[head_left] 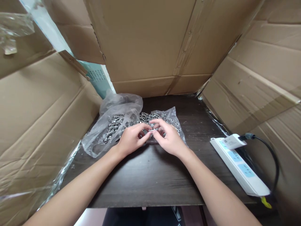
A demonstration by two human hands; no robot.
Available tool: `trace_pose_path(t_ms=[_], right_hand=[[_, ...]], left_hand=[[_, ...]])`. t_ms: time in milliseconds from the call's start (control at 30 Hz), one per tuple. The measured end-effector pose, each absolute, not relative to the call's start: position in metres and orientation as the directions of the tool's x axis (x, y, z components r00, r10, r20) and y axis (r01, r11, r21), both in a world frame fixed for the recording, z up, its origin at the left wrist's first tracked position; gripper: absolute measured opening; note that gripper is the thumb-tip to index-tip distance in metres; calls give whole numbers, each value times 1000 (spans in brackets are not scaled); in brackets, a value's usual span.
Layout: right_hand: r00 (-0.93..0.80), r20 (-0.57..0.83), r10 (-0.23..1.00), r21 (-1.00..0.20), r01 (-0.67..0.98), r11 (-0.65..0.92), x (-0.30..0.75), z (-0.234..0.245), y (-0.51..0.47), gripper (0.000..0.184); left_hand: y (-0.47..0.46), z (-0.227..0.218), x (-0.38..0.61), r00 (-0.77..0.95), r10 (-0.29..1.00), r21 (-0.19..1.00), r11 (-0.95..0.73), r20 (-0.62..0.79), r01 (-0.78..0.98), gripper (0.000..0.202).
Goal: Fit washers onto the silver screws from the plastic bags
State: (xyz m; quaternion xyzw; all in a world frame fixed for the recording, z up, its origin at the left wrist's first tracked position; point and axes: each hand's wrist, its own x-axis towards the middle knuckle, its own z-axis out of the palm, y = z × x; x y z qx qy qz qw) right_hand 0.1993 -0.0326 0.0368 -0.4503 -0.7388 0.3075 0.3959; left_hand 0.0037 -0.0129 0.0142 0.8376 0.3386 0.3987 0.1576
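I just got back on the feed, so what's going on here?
A person's left hand and right hand hold a small silvery metal piece between their fingertips, too small to identify. Beyond them, silvery metal bolts lie beside a crumpled, clear plastic bag holding more, all on a dark brown wood-grained table.

Two hands: one left hand [134, 137], one right hand [169, 137]. Between their fingertips, one small metal piece [152, 130]. Two clear plastic bags — one larger bag [121, 104] beside and beyond the left hand, one smaller bag [173, 113] beyond the right hand. Metal bolts [114, 126] near the left hand and washers [176, 124] just past the right hand — many, too overlapped to count. Well right of the right hand: one power strip [244, 172], one white adapter [232, 142], one black cable [272, 150]. Under both hands, one surface [145, 179].
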Motion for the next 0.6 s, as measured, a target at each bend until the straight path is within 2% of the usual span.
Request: trace_pose_path(t_ms=[133, 300, 467, 600], right_hand=[[-261, 327, 908, -790, 451, 414, 198, 35, -33, 22], [-275, 389, 879, -760, 443, 475, 198, 34, -33, 35], [-266, 433, 861, -738, 445, 508, 197, 36, -33, 18], [-291, 407, 866, -708, 498, 500, 199, 35, -34, 15]], left_hand=[[-14, 13, 4, 482, 702, 549, -712, 525, 439, 10], [-13, 13, 3, 444, 726, 558, -688, 525, 464, 11], [-12, 16, 3, 433, 720, 557, -694, 542, 457, 11], [-13, 17, 4, 479, 714, 558, -699, 510, 448, 10]])
